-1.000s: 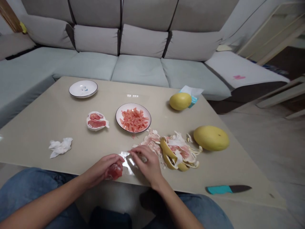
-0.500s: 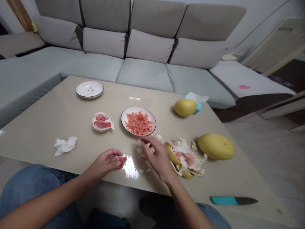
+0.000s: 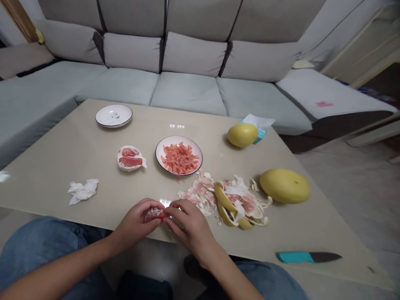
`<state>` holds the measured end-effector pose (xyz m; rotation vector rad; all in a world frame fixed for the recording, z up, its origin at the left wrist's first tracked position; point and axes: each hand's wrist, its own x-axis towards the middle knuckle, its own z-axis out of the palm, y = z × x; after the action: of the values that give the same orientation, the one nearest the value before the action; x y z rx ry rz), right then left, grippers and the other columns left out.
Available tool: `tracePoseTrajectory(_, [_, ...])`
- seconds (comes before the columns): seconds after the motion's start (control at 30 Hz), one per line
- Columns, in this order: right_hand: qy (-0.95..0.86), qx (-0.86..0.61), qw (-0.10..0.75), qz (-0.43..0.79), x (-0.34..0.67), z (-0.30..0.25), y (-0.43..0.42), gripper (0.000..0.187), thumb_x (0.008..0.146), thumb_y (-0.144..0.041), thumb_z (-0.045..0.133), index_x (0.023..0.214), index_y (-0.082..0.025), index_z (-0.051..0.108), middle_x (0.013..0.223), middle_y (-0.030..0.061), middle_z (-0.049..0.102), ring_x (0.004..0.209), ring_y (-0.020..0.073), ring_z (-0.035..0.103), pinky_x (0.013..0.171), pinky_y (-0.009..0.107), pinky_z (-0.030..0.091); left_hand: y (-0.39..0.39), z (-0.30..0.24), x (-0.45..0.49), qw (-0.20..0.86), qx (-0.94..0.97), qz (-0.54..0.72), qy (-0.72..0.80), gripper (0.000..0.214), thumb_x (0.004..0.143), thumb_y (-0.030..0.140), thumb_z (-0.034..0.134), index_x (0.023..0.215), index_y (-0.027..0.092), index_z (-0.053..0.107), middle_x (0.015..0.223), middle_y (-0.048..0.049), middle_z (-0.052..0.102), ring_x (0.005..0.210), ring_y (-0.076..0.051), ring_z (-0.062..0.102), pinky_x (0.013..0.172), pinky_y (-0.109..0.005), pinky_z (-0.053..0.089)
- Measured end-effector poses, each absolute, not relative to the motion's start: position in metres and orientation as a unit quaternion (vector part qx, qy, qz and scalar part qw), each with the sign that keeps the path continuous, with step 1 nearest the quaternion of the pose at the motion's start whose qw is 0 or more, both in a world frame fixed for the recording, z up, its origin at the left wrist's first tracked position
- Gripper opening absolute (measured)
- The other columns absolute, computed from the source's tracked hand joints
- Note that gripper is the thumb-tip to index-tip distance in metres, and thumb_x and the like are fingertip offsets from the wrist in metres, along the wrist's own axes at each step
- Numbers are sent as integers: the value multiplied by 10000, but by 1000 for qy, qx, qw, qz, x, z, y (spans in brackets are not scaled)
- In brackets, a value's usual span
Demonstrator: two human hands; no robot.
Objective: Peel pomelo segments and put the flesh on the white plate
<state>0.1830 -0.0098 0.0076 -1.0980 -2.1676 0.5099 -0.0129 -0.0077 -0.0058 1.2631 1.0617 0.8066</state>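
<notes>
My left hand (image 3: 137, 219) is closed around a red pomelo segment (image 3: 153, 214) with bits of white membrane on it, above the table's near edge. My right hand (image 3: 189, 225) pinches the segment's right end between thumb and fingers. Just beyond my hands a white plate (image 3: 160, 160) with a dark rim bears a heap of red pomelo pieces (image 3: 180, 157). Left of it rests a partly peeled pomelo chunk (image 3: 130, 158) with red flesh showing. Shreds of membrane (image 3: 200, 193) and yellow pomelo peel (image 3: 225, 206) lie right of my right hand.
Two whole yellow pomelos (image 3: 284, 186) are on the table's right side, the farther one beside a tissue pack (image 3: 261, 127). A knife (image 3: 295, 257) with a turquoise handle lies near the right front edge. Crumpled tissue (image 3: 83, 191) and another plate (image 3: 114, 116) are at left.
My right hand has moved left and nearer, from above the membrane shreds to the segment in my left hand, and now grips its end. The view has shifted slightly.
</notes>
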Motion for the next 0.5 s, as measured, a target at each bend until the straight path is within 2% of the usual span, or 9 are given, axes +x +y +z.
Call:
tracePoseTrajectory(0.1, [-826, -417, 325, 197, 182, 7, -11, 139, 894, -188, 557, 987, -203, 660, 928, 87, 662, 837, 205, 611, 729, 333, 507, -8, -4, -15, 555, 601, 336, 467, 212, 787, 185, 649, 999, 199, 653, 1026, -77, 614, 987, -228, 592, 883, -319, 473])
tracePoseTrajectory(0.27, [-816, -419, 345, 201, 181, 4, -12, 123, 877, -180, 569, 968, -207, 646, 924, 79, 672, 838, 202, 619, 736, 331, 515, -8, 1, -16, 529, 624, 324, 475, 182, 796, 181, 627, 974, 200, 660, 1003, -78, 613, 965, -224, 593, 859, -305, 481])
tracePoseTrajectory(0.4, [-790, -416, 384, 235, 178, 2, -12, 129, 869, -181, 574, 967, -223, 646, 929, 71, 672, 852, 195, 619, 742, 326, 513, -7, 0, -17, 557, 595, 339, 470, 175, 783, 207, 652, 957, 198, 658, 975, -69, 602, 939, -216, 591, 828, -293, 488])
tracePoseTrajectory(0.5, [-724, -435, 426, 323, 174, 0, -11, 89, 845, -199, 598, 902, -216, 664, 860, 56, 668, 760, 172, 613, 676, 296, 507, -6, -1, -18, 615, 544, 343, 457, 217, 760, 228, 691, 971, 194, 651, 959, -55, 610, 891, -198, 598, 801, -292, 486])
